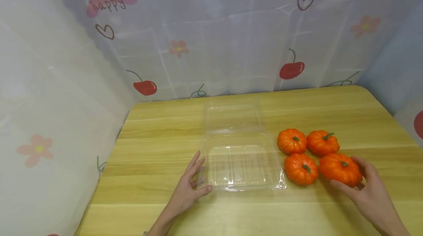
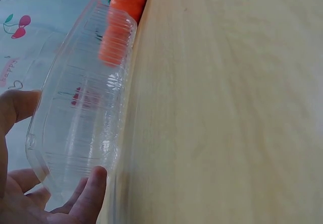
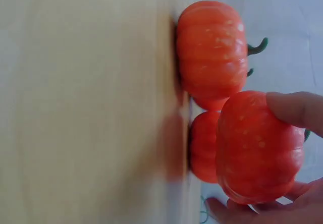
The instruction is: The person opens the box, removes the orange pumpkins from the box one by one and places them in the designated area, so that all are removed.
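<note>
A clear plastic clamshell container lies unfolded on the table, its lid laid back towards the wall. At the container's front left corner is my left hand, its fingers fairly straight along the side and the thumb touching the front rim. My right hand grips a small orange toy pumpkin with a green stem, thumb and fingers on opposite sides. In the right wrist view that pumpkin is raised off the tabletop. Three similar pumpkins, one of them the front left pumpkin, sit close beside it.
The wood-grain table has rounded back corners. Behind it hangs a pale curtain printed with cherries, hearts and flowers, and more sheeting closes off the sides. The pumpkins stand just right of the container.
</note>
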Tool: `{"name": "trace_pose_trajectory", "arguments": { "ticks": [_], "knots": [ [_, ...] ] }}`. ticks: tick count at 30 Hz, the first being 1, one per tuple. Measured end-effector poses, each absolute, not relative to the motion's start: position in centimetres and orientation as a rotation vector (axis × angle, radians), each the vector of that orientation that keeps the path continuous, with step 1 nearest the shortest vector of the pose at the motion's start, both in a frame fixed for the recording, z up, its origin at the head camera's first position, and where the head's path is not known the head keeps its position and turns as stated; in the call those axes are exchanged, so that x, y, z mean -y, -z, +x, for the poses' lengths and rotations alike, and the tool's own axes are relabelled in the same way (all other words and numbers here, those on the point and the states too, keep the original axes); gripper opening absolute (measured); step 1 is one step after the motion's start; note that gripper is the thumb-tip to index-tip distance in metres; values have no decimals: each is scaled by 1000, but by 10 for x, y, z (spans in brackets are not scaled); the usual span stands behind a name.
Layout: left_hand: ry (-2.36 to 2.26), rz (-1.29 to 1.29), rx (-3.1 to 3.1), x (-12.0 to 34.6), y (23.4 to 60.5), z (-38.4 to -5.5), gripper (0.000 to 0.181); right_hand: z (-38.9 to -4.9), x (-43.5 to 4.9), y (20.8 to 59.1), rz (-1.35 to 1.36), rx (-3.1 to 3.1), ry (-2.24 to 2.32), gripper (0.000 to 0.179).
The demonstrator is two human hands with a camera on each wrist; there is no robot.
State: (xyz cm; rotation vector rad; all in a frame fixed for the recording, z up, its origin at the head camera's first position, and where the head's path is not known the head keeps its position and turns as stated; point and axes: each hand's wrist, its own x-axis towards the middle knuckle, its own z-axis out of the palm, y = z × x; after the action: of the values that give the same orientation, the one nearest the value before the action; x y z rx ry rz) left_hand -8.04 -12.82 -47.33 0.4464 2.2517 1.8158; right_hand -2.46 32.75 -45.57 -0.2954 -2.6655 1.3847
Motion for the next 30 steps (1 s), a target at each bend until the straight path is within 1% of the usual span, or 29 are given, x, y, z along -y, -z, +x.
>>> {"name": "trace_pose_trajectory", "arguments": {
  "ticks": [11,19,30],
  "knots": [
    [-1821,439,-2238,129,474,-81,82,-30,-334,466,-434,2771,-1378,99],
    [-1822,449,-2236,129,474,-82,82,-31,-336,472,-317,2754,-1352,96],
    [-1823,468,-2225,130,475,-82,82,-32,-334,475,-259,2776,-1316,95]
  ]
}}
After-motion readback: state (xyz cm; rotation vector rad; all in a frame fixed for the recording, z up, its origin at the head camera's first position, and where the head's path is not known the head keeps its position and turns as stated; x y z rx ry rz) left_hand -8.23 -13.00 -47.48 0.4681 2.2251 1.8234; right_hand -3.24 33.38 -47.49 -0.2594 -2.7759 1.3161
